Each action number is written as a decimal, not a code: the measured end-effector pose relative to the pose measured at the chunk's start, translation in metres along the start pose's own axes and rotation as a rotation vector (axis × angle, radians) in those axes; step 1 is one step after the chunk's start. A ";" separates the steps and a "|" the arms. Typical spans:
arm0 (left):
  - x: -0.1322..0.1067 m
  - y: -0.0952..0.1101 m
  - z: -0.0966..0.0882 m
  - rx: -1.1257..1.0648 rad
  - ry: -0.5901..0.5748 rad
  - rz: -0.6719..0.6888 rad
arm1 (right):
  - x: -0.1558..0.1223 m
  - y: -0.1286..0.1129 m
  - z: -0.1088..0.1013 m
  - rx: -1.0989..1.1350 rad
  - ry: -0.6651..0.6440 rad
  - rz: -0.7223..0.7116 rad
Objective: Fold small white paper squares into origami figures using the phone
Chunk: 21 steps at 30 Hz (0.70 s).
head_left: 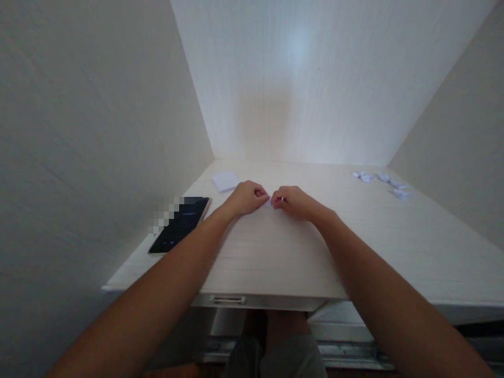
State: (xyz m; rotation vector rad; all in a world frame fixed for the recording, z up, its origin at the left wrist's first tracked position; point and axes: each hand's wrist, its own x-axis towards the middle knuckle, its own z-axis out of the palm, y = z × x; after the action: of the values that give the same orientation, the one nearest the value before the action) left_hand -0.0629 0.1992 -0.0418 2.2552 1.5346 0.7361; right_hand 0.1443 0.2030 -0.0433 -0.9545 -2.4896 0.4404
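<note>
Over the middle of the white desk, my left hand and my right hand meet, fingers pinched. Between their fingertips is a small piece of white paper, mostly hidden by the fingers. Both hands grip it from opposite sides, just at the desk surface. Its exact folded shape is too small to make out. Beyond my left wrist lies a stack of square white paper, flat on the desk.
A dark tablet lies at the left, close to my left forearm and the side wall. Several small crumpled or folded white paper pieces are at the back right. Walls enclose the desk on the left, back and right. A drawer handle sits below the front edge.
</note>
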 end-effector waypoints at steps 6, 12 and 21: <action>0.005 0.003 0.005 0.001 -0.022 0.024 | 0.002 0.003 0.001 -0.021 -0.029 -0.018; 0.004 0.006 0.003 -0.004 -0.038 -0.027 | 0.000 0.006 0.000 -0.049 -0.028 -0.011; -0.003 0.010 0.002 -0.080 -0.112 -0.160 | -0.003 0.010 0.001 0.011 -0.031 -0.029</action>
State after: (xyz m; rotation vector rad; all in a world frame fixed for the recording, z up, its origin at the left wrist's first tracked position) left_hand -0.0553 0.1933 -0.0386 2.0515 1.5812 0.6038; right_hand 0.1512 0.2076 -0.0498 -0.9127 -2.5226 0.4620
